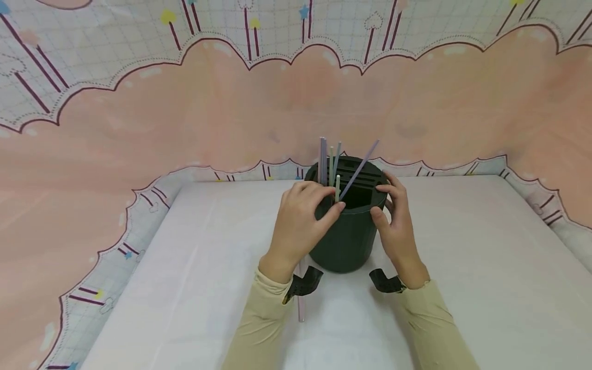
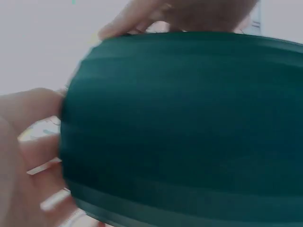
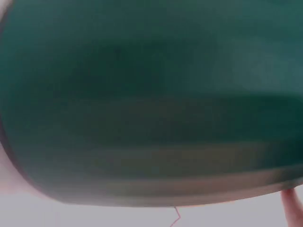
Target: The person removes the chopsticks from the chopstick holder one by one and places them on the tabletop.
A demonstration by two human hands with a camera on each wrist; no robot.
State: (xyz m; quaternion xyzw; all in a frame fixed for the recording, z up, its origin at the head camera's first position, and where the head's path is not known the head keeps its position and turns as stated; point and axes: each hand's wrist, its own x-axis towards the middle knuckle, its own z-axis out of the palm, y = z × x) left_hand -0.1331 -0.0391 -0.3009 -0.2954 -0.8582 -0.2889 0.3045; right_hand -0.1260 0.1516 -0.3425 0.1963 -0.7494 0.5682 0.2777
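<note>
A dark green bucket stands upright in the head view, with a slotted black cover at its top and an opening toward me. My left hand grips the left front of the rim, thumb at the front and fingers over the edge. Right at its fingertips is a short pale green straw. My right hand holds the rim's right side, some fingers hidden behind. A purple straw leans right out of the bucket; several lilac straws stand at the left. In the right wrist view, the bucket's wall fills most of the frame.
A pinkish straw lies on the white table, partly under my left arm. Behind the table hangs a peach cloth with a scalloped print. Black camera straps sit on both wrists.
</note>
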